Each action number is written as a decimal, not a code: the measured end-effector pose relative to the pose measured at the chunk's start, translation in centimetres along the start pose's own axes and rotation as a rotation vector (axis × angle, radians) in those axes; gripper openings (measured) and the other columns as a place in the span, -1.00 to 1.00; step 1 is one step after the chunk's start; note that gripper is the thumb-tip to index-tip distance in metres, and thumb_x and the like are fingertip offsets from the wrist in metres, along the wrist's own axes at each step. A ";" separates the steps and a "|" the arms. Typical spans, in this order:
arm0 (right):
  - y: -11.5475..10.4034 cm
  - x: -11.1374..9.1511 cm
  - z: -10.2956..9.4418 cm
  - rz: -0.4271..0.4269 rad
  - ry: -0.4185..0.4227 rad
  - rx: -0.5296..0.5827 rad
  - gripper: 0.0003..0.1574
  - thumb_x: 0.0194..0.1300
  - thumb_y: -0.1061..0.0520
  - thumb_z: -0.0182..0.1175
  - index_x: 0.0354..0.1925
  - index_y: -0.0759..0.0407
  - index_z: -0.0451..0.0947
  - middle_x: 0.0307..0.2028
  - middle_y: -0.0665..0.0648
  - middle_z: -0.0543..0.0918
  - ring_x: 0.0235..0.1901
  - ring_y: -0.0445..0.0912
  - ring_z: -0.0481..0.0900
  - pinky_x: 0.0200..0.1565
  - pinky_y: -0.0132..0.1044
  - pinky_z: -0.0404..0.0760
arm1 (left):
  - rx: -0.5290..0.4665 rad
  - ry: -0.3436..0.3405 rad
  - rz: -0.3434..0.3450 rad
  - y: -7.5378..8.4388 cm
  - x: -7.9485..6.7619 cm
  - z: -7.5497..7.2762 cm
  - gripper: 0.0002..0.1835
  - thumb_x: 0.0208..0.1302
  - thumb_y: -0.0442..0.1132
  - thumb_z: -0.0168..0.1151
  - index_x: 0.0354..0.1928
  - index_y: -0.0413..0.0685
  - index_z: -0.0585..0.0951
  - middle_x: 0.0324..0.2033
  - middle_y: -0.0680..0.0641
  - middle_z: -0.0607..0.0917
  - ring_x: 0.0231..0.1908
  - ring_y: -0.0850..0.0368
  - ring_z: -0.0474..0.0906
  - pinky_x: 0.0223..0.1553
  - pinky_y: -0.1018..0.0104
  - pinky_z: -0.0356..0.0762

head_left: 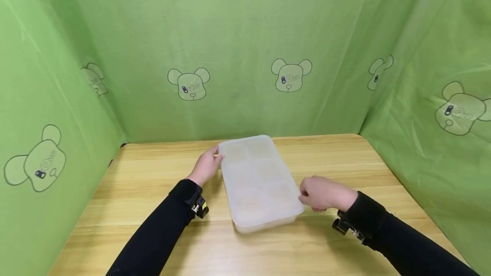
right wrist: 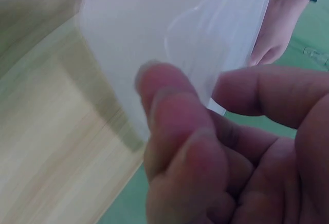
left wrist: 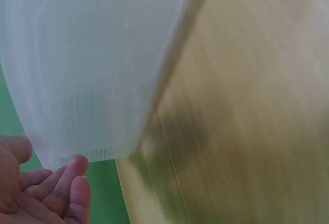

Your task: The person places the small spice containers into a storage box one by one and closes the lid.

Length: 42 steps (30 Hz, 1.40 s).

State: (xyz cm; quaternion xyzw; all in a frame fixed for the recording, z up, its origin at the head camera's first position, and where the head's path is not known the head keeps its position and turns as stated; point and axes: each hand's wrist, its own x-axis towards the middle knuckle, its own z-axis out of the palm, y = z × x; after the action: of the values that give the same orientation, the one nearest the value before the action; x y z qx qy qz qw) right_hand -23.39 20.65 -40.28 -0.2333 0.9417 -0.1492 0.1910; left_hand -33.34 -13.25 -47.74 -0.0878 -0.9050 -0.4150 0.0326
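Note:
A white translucent plastic storage box with a rounded rectangular lid lies at a slant between my hands. Paler squares show faintly through its top in two columns. At the box's far left edge, my left hand grips the rim, thumb near the lid and fingers along the side. In the left wrist view, the ribbed wall of the box runs down to those fingertips. My right hand holds the near right corner with curled fingers. The right wrist view shows its thumb at the box's edge.
The box is over a light wood-grain table. Green fabric with printed bear heads encloses the back and both sides. Black sleeves cover my arms, and a small camera sits on each wrist.

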 end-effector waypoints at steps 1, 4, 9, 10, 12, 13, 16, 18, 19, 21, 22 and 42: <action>-0.2 -0.1 0.1 -0.005 -0.004 -0.005 -0.60 0.40 0.20 0.15 -0.62 0.07 0.42 -0.80 -0.09 0.43 -0.79 -0.22 0.40 -0.52 -0.35 0.51 | 0.008 0.001 0.003 0.1 0.2 0.1 -0.43 0.53 -0.18 0.06 0.43 -0.36 0.28 0.20 -0.31 0.57 0.16 -0.19 0.55 0.26 0.00 0.42; -0.8 -0.3 0.4 -0.008 -0.016 -0.008 -0.58 0.40 0.19 0.16 -0.64 0.06 0.41 -0.82 -0.11 0.41 -0.80 -0.23 0.39 -0.51 -0.35 0.51 | 0.033 0.006 0.012 0.5 0.6 0.4 -0.47 0.54 -0.20 0.04 0.41 -0.33 0.33 0.17 -0.30 0.60 0.16 -0.18 0.55 0.25 0.00 0.43; -1.6 -0.5 0.8 -0.009 -0.038 0.010 -0.59 0.41 0.17 0.16 -0.62 0.09 0.47 -0.82 -0.11 0.42 -0.79 -0.22 0.41 -0.50 -0.34 0.51 | 0.077 0.005 0.007 1.1 0.9 0.7 -0.50 0.56 -0.19 0.00 0.40 -0.32 0.35 0.20 -0.28 0.59 0.22 -0.17 0.50 0.29 0.02 0.39; -1.7 -0.5 0.9 -0.007 -0.043 0.015 -0.60 0.42 0.17 0.16 -0.61 0.11 0.49 -0.82 -0.11 0.42 -0.79 -0.22 0.41 -0.50 -0.34 0.52 | 0.084 0.004 0.006 1.2 1.0 0.7 -0.50 0.56 -0.19 0.00 0.40 -0.33 0.35 0.21 -0.28 0.58 0.24 -0.17 0.49 0.30 0.03 0.37; -1.9 -0.5 1.0 -0.001 -0.051 0.024 -0.60 0.42 0.17 0.16 -0.60 0.11 0.49 -0.82 -0.10 0.42 -0.79 -0.21 0.41 -0.52 -0.33 0.52 | 0.093 -0.001 0.004 1.3 1.1 0.8 -0.50 0.57 -0.19 -0.01 0.40 -0.33 0.35 0.22 -0.28 0.57 0.25 -0.17 0.47 0.32 0.03 0.35; -1.9 -0.5 1.0 0.002 -0.053 0.026 -0.60 0.42 0.17 0.16 -0.61 0.12 0.49 -0.82 -0.10 0.42 -0.79 -0.21 0.41 -0.52 -0.33 0.52 | 0.096 -0.003 0.004 1.3 1.1 0.8 -0.50 0.57 -0.19 -0.02 0.40 -0.33 0.35 0.22 -0.29 0.57 0.26 -0.17 0.47 0.32 0.04 0.35; -2.1 -0.5 1.0 0.013 -0.057 0.033 -0.60 0.42 0.18 0.17 -0.61 0.12 0.48 -0.82 -0.07 0.45 -0.79 -0.21 0.42 -0.57 -0.32 0.52 | 0.098 -0.005 0.001 1.5 1.1 0.9 -0.50 0.57 -0.19 -0.02 0.39 -0.35 0.35 0.22 -0.29 0.57 0.25 -0.16 0.48 0.31 0.04 0.36; -2.1 -0.5 1.0 0.017 -0.058 0.033 -0.60 0.41 0.19 0.17 -0.61 0.11 0.48 -0.80 -0.04 0.48 -0.79 -0.20 0.45 -0.59 -0.32 0.52 | 0.096 -0.002 -0.005 1.5 1.1 0.9 -0.50 0.57 -0.19 -0.02 0.39 -0.35 0.35 0.21 -0.28 0.57 0.24 -0.15 0.49 0.30 0.04 0.38; -2.0 -0.5 1.0 0.018 -0.059 0.034 -0.60 0.41 0.19 0.17 -0.61 0.11 0.48 -0.80 -0.04 0.48 -0.79 -0.20 0.45 -0.60 -0.32 0.52 | 0.095 0.001 -0.004 1.5 1.1 0.9 -0.50 0.57 -0.19 -0.02 0.39 -0.35 0.36 0.21 -0.29 0.58 0.23 -0.15 0.50 0.29 0.03 0.39; -2.0 -0.5 1.1 0.022 -0.061 0.033 -0.60 0.42 0.18 0.17 -0.61 0.11 0.48 -0.79 -0.03 0.50 -0.78 -0.20 0.46 -0.60 -0.32 0.53 | 0.093 0.007 -0.004 1.5 1.1 0.9 -0.50 0.57 -0.19 -0.02 0.39 -0.35 0.36 0.21 -0.29 0.58 0.21 -0.14 0.51 0.28 0.03 0.40; -2.0 -0.5 1.1 0.022 -0.061 0.033 -0.61 0.42 0.18 0.17 -0.60 0.12 0.48 -0.80 -0.03 0.50 -0.78 -0.20 0.46 -0.60 -0.32 0.53 | 0.090 0.010 -0.004 1.5 1.1 0.9 -0.50 0.57 -0.19 -0.02 0.39 -0.35 0.36 0.20 -0.29 0.58 0.21 -0.14 0.52 0.27 0.03 0.41; -1.9 -0.9 1.1 0.002 -0.070 0.068 -0.58 0.46 0.14 0.15 -0.59 0.12 0.49 -0.81 -0.07 0.44 -0.79 -0.19 0.42 -0.58 -0.31 0.51 | 0.091 0.041 -0.005 1.5 0.9 1.2 -0.53 0.56 -0.20 0.01 0.35 -0.36 0.41 0.18 -0.28 0.60 0.19 -0.15 0.53 0.25 0.04 0.43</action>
State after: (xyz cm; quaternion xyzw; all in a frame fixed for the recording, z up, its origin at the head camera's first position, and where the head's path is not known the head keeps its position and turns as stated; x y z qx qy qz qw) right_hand -21.45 19.30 -40.25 -0.2309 0.9291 -0.1726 0.2318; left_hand -33.91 -11.21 -47.28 -0.0755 -0.9223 -0.3750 0.0543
